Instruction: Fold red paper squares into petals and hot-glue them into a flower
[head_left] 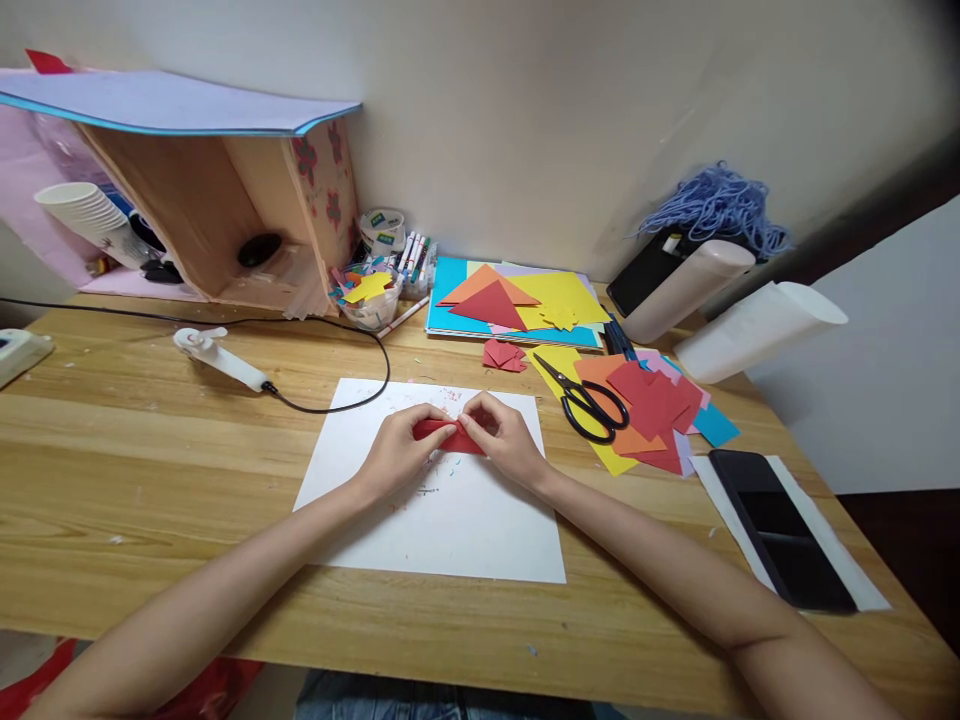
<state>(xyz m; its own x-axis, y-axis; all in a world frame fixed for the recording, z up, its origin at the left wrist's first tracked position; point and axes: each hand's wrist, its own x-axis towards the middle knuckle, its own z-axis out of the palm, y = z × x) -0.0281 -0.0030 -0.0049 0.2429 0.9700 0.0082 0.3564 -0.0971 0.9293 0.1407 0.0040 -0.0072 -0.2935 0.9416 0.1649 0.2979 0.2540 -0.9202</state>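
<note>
A piece of folded red paper (466, 441) is pinched between my two hands above a white sheet (480, 530). My left hand (405, 445) grips its left part, thumb on the near side. On the right part, my right hand (504, 435) closes with thumb and index finger, the fingertips of both hands nearly meeting at the middle. Fingers partly hide the paper's shape. Coloured specks and marks dot the white sheet beneath. Just beyond it lies a folded red paper heart (503, 356).
Black-handled scissors (592, 408) rest on coloured paper scraps (652, 405) at right, near a phone (780, 525). A hot glue gun (217, 357) with a black cord lies left. Behind stand a cardboard box (322, 200), a tub of scraps (369, 300) and stacked coloured paper (450, 322).
</note>
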